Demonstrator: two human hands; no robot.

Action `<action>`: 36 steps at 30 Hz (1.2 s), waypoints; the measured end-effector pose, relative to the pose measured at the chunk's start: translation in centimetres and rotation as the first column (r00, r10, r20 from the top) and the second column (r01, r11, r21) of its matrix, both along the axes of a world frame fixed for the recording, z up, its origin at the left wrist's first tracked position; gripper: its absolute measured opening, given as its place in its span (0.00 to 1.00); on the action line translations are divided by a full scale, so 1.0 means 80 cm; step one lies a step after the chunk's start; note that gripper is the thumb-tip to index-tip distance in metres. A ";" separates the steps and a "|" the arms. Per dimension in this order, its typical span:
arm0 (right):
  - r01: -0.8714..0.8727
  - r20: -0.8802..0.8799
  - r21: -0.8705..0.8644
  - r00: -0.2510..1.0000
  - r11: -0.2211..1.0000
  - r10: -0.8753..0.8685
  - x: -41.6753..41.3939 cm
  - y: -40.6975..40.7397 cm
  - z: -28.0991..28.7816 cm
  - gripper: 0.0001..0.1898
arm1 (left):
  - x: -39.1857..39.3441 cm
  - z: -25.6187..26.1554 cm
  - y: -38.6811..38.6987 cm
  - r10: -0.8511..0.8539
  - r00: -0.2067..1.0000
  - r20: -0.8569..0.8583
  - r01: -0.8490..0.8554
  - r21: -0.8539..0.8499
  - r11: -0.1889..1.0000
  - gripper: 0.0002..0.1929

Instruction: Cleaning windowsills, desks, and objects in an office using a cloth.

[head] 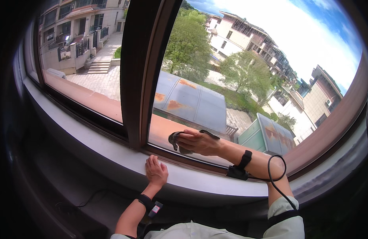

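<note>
A dark cloth point(173, 140) is held under my right hand point(199, 142), flat against the lower part of a window pane point(190, 101). Its edges stick out past the fingertips and above the back of the hand. My left hand point(156, 171) rests on the white windowsill point(199, 179), its fingers bent over the sill near the foot of the brown window frame point(143, 89). Nothing shows in that hand, though the palm is hidden.
A thick dark mullion point(134, 74) parts this pane from the left window pane point(82, 59). A strapped device point(237, 172) with a looped black cable point(269, 170) sits on my right forearm; another strapped device point(155, 209) is on my left wrist. Outside stand rusted metal roofs point(190, 98), trees and buildings.
</note>
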State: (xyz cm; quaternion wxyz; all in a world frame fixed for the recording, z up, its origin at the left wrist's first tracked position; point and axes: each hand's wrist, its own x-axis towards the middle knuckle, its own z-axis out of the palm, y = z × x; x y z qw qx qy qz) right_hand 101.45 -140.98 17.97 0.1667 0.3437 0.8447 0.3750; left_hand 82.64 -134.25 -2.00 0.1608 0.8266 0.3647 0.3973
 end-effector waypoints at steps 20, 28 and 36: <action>-0.053 -0.296 0.760 0.859 0.648 0.418 -0.151 0.208 0.358 0.17 | -0.012 -0.002 0.005 -0.006 0.998 0.065 0.007 -0.010 1.000 0.20; 0.067 -0.374 0.365 0.924 0.929 0.080 -0.146 0.194 0.080 0.28 | -0.016 -0.003 0.010 -0.016 0.999 0.050 0.018 -0.030 0.999 0.20; 0.036 0.076 0.114 0.996 0.993 -0.045 -0.150 0.173 -0.112 0.26 | -0.010 -0.002 0.006 -0.009 0.999 0.031 0.008 0.008 1.000 0.15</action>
